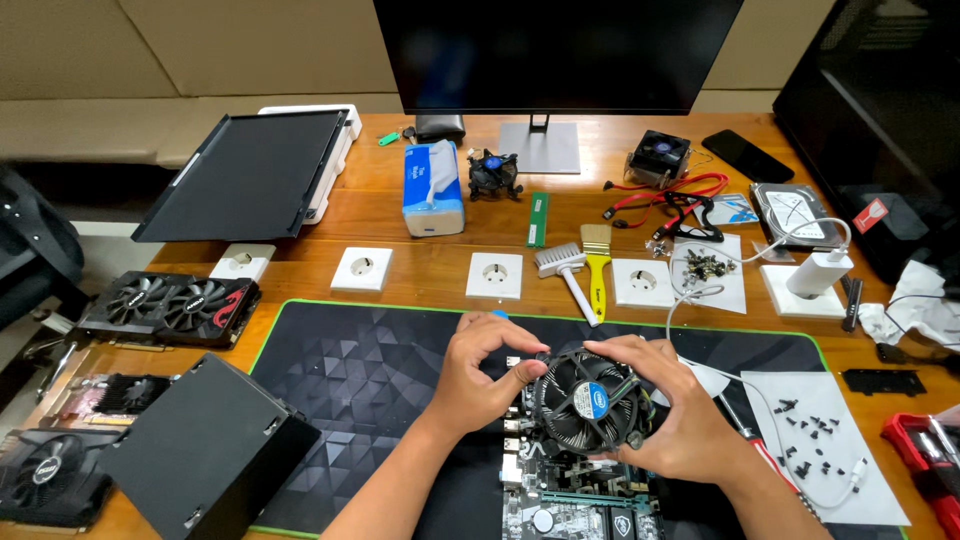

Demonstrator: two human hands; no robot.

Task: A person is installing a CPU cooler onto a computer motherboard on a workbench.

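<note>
We hold a round black cooler fan (587, 398) with both hands, just above a green circuit board (570, 505) that lies on a dark mat (370, 370) with a triangle pattern and a thin green edge. Our left hand (480, 375) curls its grip closed around the fan's left rim, and our right hand (665, 405) wraps its grip closed around the right rim. The fan is made of thin shiny metal fins in a ring, with black plastic blades and a small round blue sticker in the middle. Its flat face points up toward us, so it has no real long side. Beyond our hands, on the wooden table (420, 265), lie a yellow brush (597, 262) with pale bristles and a white brush (565, 275). Farther off stands a blue and white tissue box (433, 190). To the right of our right hand, small black screws (810, 425) sit on white paper.
</note>
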